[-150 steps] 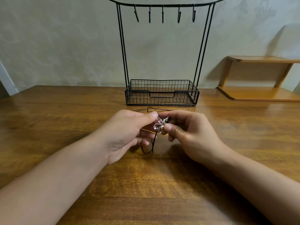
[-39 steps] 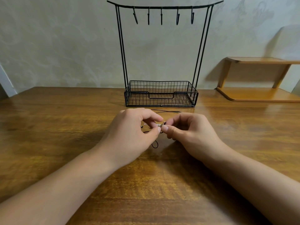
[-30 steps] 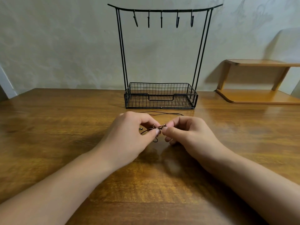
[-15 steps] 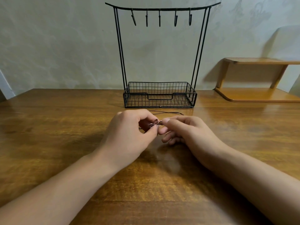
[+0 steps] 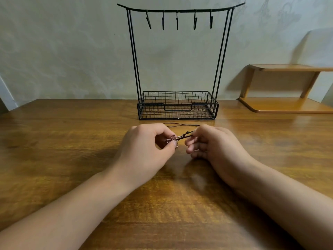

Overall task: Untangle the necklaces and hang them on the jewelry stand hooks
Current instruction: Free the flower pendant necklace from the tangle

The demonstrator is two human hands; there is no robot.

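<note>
Black cord (image 5: 186, 135) spans both hands' fingers (image 5: 174, 143) — pendant (image 5: 172, 138) leftmost.

It looked like a room in a home, at a polished wooden table (image 5: 72, 159) pushed against a pale wall (image 5: 72, 51) with a faint swirling pattern. Just beyond the fingers (image 5: 191, 141) stood a black wire jewelry stand (image 5: 177, 105) with a mesh tray at its base and a row of hooks (image 5: 177, 20) along its top bar, the sort of thing kept on a dresser. Well off to the right of the fingers and farther back, a small two-tier wooden shelf (image 5: 288, 105) sat against the same wall.
</note>
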